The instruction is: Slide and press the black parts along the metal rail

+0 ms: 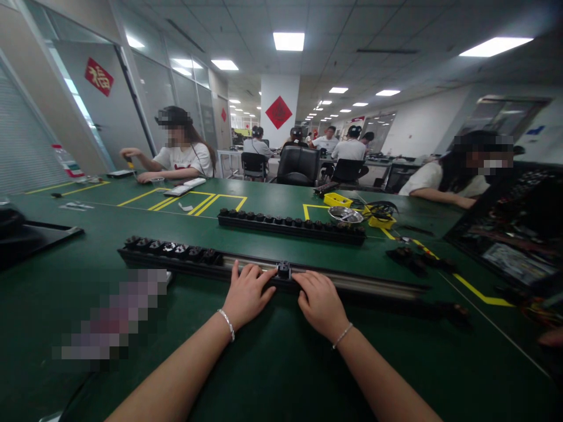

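Note:
A long black power strip housing (360,283) lies across the green table in front of me. Several black socket modules (171,248) sit in its left end. A single black socket module (284,269) sits in the rail at the middle. My left hand (247,293) and my right hand (319,302) rest palm down on the strip, fingertips touching either side of that module. Both wrists wear thin bracelets. A second strip (290,225) filled with modules lies further back.
A metal bowl (345,214), yellow trays (338,200) and loose black parts (407,257) lie at the right. A black tray (35,237) is at the left. Co-workers sit at the far left (180,155) and right (444,181). Yellow lines mark the green table (281,357).

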Motion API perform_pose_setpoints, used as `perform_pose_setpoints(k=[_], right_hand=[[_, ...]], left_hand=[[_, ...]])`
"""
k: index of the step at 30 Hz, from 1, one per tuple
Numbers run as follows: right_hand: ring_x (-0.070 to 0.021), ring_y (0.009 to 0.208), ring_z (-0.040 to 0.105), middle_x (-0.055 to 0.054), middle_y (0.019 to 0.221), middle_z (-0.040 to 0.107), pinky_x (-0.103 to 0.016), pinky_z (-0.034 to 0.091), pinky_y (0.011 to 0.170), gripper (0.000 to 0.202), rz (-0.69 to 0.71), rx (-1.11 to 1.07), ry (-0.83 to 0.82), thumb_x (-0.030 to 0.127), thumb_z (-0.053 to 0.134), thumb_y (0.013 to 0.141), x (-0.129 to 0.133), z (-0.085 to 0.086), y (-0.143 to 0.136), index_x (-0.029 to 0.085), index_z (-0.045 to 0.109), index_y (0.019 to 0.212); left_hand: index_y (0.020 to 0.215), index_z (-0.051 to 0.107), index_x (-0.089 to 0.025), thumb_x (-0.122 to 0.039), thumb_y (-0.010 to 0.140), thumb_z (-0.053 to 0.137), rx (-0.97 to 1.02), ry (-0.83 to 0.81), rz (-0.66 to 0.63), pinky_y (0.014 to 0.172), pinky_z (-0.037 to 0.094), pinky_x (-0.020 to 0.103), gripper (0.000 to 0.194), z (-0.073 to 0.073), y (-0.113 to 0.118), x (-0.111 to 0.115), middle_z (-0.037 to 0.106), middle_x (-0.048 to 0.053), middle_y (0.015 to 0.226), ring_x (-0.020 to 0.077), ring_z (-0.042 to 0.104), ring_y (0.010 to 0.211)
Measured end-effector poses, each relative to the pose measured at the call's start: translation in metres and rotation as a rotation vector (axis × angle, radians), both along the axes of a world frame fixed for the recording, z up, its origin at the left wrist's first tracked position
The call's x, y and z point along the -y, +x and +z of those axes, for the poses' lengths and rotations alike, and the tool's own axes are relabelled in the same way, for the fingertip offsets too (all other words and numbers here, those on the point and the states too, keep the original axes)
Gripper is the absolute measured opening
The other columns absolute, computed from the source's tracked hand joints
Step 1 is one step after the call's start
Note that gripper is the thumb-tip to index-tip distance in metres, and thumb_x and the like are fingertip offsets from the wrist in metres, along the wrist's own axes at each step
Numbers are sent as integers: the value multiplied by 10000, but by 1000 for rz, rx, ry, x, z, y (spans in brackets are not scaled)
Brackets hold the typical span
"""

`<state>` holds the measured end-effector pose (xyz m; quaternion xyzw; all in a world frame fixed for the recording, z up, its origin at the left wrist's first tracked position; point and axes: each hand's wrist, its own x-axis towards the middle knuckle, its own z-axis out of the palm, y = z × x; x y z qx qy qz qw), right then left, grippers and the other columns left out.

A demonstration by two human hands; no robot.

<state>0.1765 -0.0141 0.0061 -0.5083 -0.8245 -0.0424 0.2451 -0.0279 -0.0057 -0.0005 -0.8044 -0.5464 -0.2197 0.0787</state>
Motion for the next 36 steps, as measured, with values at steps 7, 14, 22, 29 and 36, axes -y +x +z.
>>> perform_pose_setpoints(k=[7,14,22,29,36], right_hand=[[-182,1094,500,-34,1165,617,-361,305,982,452,-8,54,-11,141,440,799,1,-3,-1,261,555,1220],[-187,1064,509,-48,1153,619,-358,291,981,437,-9,46,-9,151,445,801,1,-4,-1,247,555,1214],[-185,1054,513,-43,1131,627,-351,289,981,416,-7,36,-16,148,440,803,1,-5,-1,238,560,1191],[-187,1063,517,-49,1145,624,-353,299,984,408,-13,50,-7,143,431,804,2,-3,0,231,567,1178],[-179,1074,514,-39,1145,625,-367,276,1016,402,-26,37,5,139,440,800,3,-4,4,235,570,1168]], left_hand=[[1258,491,-379,-414,844,511,-20,-1,5,1068,128,595,417,0,2,0,581,26,998,242,478,1084],[1265,482,-393,-416,843,512,-34,-8,9,1065,135,596,424,-1,1,0,580,27,1004,246,473,1100],[1283,470,-397,-407,832,526,-31,2,11,1059,162,586,454,-1,1,1,583,36,1021,242,492,1078],[1280,477,-390,-400,836,521,-25,11,5,1061,166,581,446,-2,1,1,584,36,1025,241,493,1076],[1289,466,-387,-387,836,521,-27,11,2,1070,152,570,457,-2,1,1,579,32,1027,236,484,1087]])
